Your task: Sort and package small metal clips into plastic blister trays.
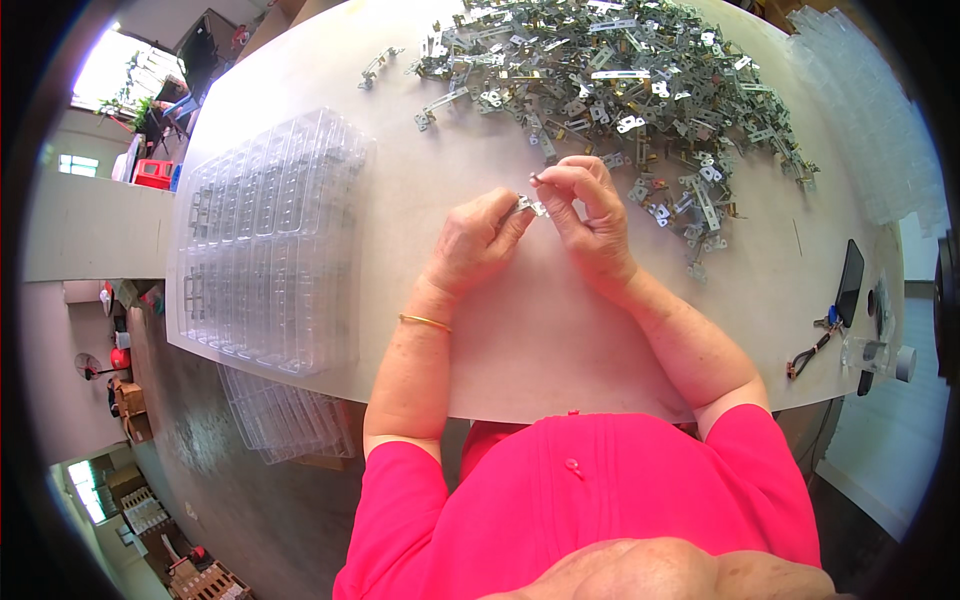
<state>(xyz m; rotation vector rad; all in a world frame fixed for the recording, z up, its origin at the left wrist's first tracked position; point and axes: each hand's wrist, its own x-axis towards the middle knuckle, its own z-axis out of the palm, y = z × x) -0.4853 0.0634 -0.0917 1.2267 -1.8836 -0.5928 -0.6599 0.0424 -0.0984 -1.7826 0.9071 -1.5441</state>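
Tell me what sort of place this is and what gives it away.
Likely a small assembly workshop: a big heap of small metal brackets lies on the worktable, clear plastic trays are stacked at its left side, and what look like cardboard boxes stand beyond.

Bright window (pixel 125 72) at upper left, grey floor (pixel 250 500) below.

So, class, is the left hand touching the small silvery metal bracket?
Touching: in the head view, the left hand pinches the metal bracket between thumb and forefinger.
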